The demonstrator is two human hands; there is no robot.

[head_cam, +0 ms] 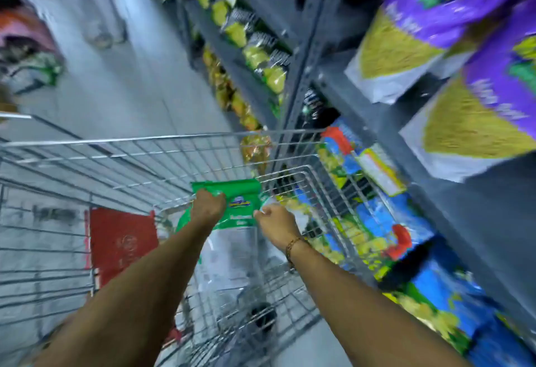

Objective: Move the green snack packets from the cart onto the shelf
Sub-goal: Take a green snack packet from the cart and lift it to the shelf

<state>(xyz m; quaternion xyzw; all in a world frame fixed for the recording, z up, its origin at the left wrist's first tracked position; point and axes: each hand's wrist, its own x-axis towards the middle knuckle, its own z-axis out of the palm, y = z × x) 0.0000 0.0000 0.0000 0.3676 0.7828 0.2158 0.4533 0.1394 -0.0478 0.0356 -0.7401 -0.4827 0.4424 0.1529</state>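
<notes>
Evenly lit from overhead, cool and bright; heavily motion-blurred throughout, wide-angle bent at edges, no hard shadows.

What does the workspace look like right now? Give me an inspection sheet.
Surface: wire cart, parked beside grey shelf.
Job's things: green snack packet, held inside the cart.
Clutter: red panel in the cart.
Grippers: left hand gripping the packet's top; right hand at its right edge, grip unclear.
Cables: nothing seen.
Surroundings: purple bags above, blue packets below; frame blurred.
</notes>
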